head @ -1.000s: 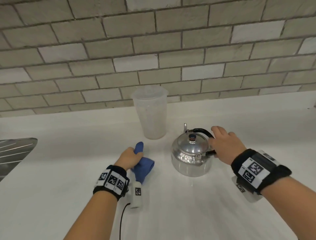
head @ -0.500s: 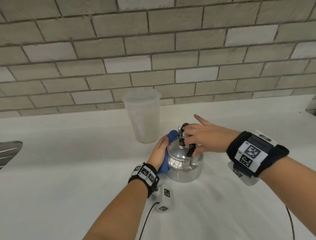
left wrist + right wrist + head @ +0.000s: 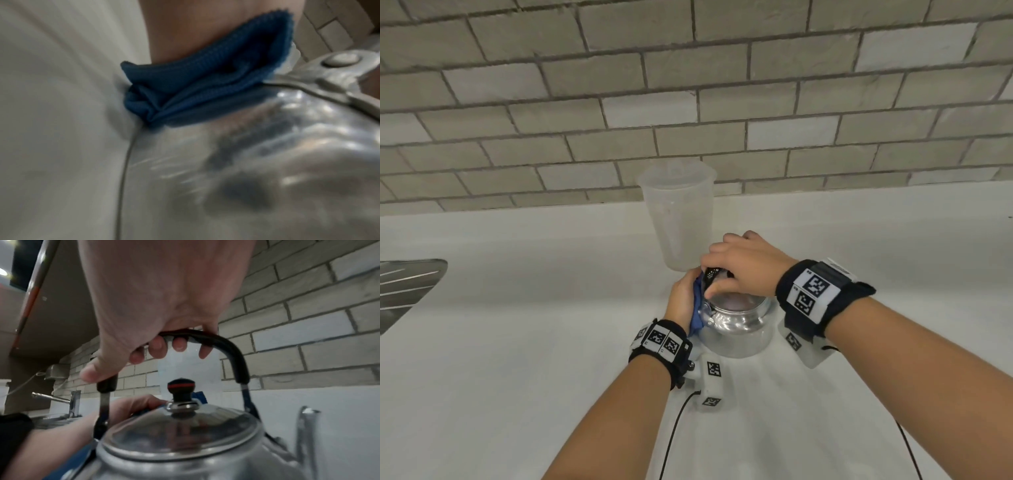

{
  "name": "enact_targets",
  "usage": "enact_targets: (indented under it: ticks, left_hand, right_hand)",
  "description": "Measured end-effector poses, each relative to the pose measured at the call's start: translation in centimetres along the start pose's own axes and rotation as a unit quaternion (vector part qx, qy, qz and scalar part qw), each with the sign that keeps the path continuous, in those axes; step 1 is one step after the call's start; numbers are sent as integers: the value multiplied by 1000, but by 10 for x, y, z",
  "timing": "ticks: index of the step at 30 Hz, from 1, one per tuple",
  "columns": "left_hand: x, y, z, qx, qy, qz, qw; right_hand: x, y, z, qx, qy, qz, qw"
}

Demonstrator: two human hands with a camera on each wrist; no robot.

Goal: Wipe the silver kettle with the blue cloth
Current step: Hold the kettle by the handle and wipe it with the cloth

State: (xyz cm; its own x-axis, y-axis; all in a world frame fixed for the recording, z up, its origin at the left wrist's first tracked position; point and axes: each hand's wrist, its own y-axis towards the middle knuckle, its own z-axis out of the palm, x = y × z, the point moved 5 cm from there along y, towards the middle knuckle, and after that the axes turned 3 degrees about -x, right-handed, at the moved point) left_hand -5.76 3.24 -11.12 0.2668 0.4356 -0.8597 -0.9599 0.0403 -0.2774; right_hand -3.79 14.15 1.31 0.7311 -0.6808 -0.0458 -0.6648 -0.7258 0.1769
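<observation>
Fingers of my right hand [image 3: 164, 305] curl round the black handle [image 3: 222, 344] of the silver kettle [image 3: 736, 325], thumb at the handle's 9 o'clock end; grip closed and steadying. My left hand [image 3: 681, 301] presses the blue cloth [image 3: 197, 91] against the kettle's wall at its 9 o'clock side. Cloth is bunched between palm and metal, but whether the fingers curl round it is hidden, so I cannot tell that grip's form. Kettle stands on the white worktop [image 3: 517, 377], just in front of the translucent plastic jug [image 3: 678, 222], which sits at its 12 o'clock. Lid [image 3: 180, 431] is seated, knob upright.

Risks, as I judge them: side pressure from the cloth could slide the kettle toward 3 o'clock if the handle hold slackens. A push toward 12 o'clock could knock the jug, which looks light. The bunched cloth could snag on the riveted handle bracket [image 3: 339, 61]. The wrist cable [image 3: 671, 435] trails near the base and could drag.

Versus half a second ago: right hand has shifted from loosely over the lid to a full wrap on the raised handle. Left hand and cloth sit lower along the wall. Kettle and jug have not visibly moved.
</observation>
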Motion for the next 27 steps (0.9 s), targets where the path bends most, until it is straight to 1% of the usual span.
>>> enact_targets:
  ticks: [2,6,9,10,12,14,15,16,18,20,22,25,27]
  left_hand:
    - [1,-4,-9,-9,-24,-1,1000]
    - [6,-10,-26,-65,-52,1,997]
    - [9,-18,-27,-65,-63,5,996]
    - [11,-18,-27,-69,-66,4,995]
    - [16,-16,-27,-103,-67,9,992]
    - [27,-4,-32,-116,-73,22,990]
    - [30,-2,-33,-126,-59,32,990]
    - [29,-6,-32,-151,-33,46,987]
    - [22,-18,-27,-184,19,92,978]
    - [21,-25,-22,-191,45,123,973]
    - [21,-32,-16,-204,76,153,964]
    - [27,-37,-9,-214,100,187,953]
    - [30,-40,-4,-220,117,216,944]
  right_hand:
    - [7,8,2,-22,9,23,999]
    - [9,19,6,-75,28,86,993]
    - [6,25,6,-100,42,154,982]
    - [5,27,6,-101,42,177,978]
    - [2,32,6,-94,37,220,970]
    - [-2,36,7,-83,42,259,962]
    - [-5,38,7,-74,53,276,957]
    - [-9,40,8,-61,70,291,952]
    - [-19,42,10,-29,122,315,941]
    - [-29,41,12,-17,184,337,923]
    - [-39,38,14,-22,249,366,896]
    - [-50,32,15,-56,352,394,847]
    - [-55,26,14,-80,411,413,809]
